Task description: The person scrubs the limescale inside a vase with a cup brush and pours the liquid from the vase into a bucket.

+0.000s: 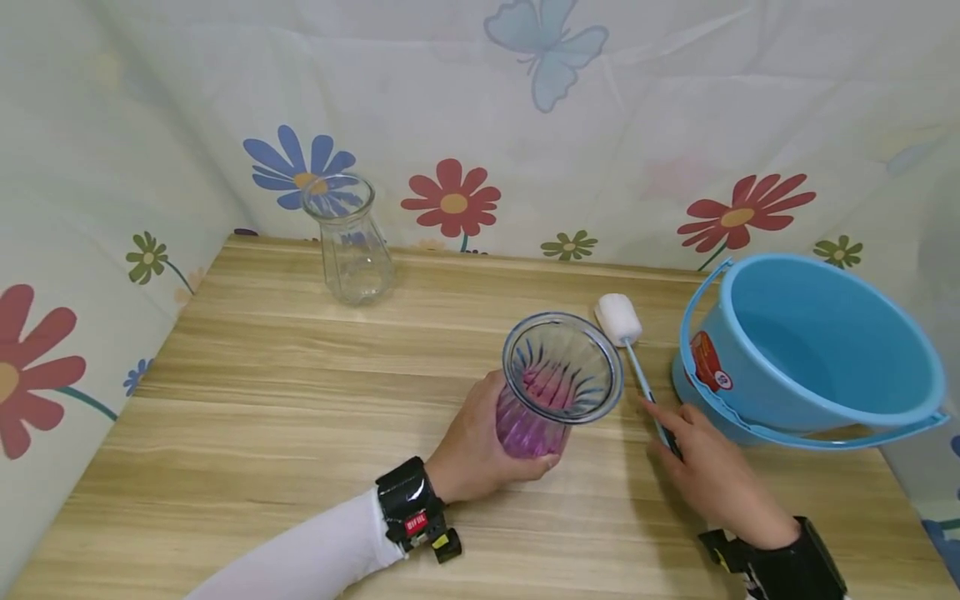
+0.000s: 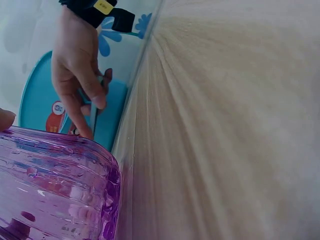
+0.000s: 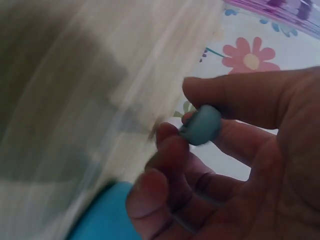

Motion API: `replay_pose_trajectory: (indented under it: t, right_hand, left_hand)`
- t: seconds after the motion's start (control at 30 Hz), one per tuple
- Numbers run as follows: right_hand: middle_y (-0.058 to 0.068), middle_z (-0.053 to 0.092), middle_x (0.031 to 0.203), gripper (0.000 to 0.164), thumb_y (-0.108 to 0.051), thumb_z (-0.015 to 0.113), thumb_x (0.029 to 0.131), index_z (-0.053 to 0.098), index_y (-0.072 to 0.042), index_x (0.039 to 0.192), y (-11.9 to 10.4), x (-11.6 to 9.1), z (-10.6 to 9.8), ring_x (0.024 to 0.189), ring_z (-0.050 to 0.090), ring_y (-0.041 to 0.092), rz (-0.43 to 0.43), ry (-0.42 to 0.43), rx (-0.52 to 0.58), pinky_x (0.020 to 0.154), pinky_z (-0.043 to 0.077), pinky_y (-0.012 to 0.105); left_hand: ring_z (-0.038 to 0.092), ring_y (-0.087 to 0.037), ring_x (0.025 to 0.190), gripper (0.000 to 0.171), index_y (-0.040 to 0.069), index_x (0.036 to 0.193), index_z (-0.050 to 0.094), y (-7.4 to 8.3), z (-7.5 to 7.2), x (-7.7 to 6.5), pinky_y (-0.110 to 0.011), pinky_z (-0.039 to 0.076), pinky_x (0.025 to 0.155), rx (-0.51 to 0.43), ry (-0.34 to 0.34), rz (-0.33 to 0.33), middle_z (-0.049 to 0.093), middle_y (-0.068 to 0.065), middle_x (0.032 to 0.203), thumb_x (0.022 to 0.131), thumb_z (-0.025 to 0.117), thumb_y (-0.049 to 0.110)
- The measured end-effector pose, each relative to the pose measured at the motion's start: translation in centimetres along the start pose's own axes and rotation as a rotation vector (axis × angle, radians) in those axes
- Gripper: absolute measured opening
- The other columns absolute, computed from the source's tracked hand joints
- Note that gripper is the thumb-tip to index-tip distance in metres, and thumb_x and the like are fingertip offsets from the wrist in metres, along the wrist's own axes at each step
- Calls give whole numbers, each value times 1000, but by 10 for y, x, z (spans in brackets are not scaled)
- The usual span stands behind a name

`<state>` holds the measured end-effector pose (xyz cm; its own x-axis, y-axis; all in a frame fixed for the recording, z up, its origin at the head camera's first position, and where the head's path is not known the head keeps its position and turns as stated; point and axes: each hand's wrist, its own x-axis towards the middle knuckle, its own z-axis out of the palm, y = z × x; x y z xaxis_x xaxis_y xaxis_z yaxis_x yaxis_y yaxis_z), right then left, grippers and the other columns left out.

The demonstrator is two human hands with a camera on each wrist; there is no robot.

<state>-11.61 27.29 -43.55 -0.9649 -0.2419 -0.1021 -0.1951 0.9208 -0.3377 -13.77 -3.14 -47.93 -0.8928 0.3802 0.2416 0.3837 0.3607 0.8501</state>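
My left hand [image 1: 480,446] grips a ribbed glass vase [image 1: 528,425], pinkish purple in the body with a bluish rim, its mouth tipped up toward the head camera. Drops cling to the purple glass in the left wrist view, where only one fingertip [image 2: 6,119] of that hand shows. Between thumb and fingers, my right hand [image 1: 708,471] pinches the thin blue handle of a sponge brush [image 1: 637,367]. Its white sponge head [image 1: 618,319] points away from me, just right of the vase's rim. From the right wrist, the rounded handle end [image 3: 205,125] shows between the fingers.
A light blue bucket [image 1: 746,379] with its handle lowered stands at the right, close beyond my right hand. At the back left is a clear glass vase [image 1: 356,262], upright on the wood-grain table [image 1: 247,400]. Flower-printed cloth [image 1: 420,83] borders the table behind and at the sides.
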Motion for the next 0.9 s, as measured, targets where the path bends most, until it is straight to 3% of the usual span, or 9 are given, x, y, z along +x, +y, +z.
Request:
replay_pose_trajectory:
  t: [0.17, 0.33, 0.67, 0.8, 0.9]
  right_hand:
    - [21, 56, 120, 57, -13, 71, 97, 51, -9, 150, 4, 2, 5, 91, 55, 26, 39, -51, 10, 66, 46, 37]
    - [18, 52, 114, 58, -12, 70, 97, 49, -9, 151, 7, 2, 8, 85, 50, 24, 56, -94, 21, 62, 38, 32]
    - [17, 52, 114, 54, -24, 71, 98, 56, -11, 148, 7, -1, 9, 86, 49, 22, 51, -84, 9, 61, 38, 30]
    - [13, 53, 108, 54, -27, 73, 97, 58, -11, 146, -2, -2, 4, 83, 48, 18, -15, 16, 20, 60, 36, 27]
    - [6, 52, 102, 57, -25, 76, 95, 56, -10, 146, -12, 0, 0, 84, 46, 14, -114, 112, 99, 60, 37, 24]
  left_hand:
    - [49, -16, 129, 104, 27, 154, 35, 0, 0, 0, -40, 50, 107, 3, 0, 1, 50, 4, 141, 69, 95, 39]
    - [49, -15, 130, 103, 28, 153, 34, 0, 0, 0, -40, 50, 107, -4, -5, -1, 49, 5, 141, 70, 94, 40]
    - [50, -17, 130, 104, 26, 154, 35, 0, -1, 0, -41, 51, 107, 10, 1, 12, 50, 3, 142, 69, 94, 41]
    - [51, -17, 128, 104, 25, 153, 36, 0, 0, 0, -41, 51, 106, 14, 3, 9, 51, 1, 142, 68, 94, 41]
    - [51, -16, 128, 104, 25, 152, 37, 1, 0, -1, -42, 51, 105, 7, 5, -1, 51, 2, 141, 67, 95, 40]
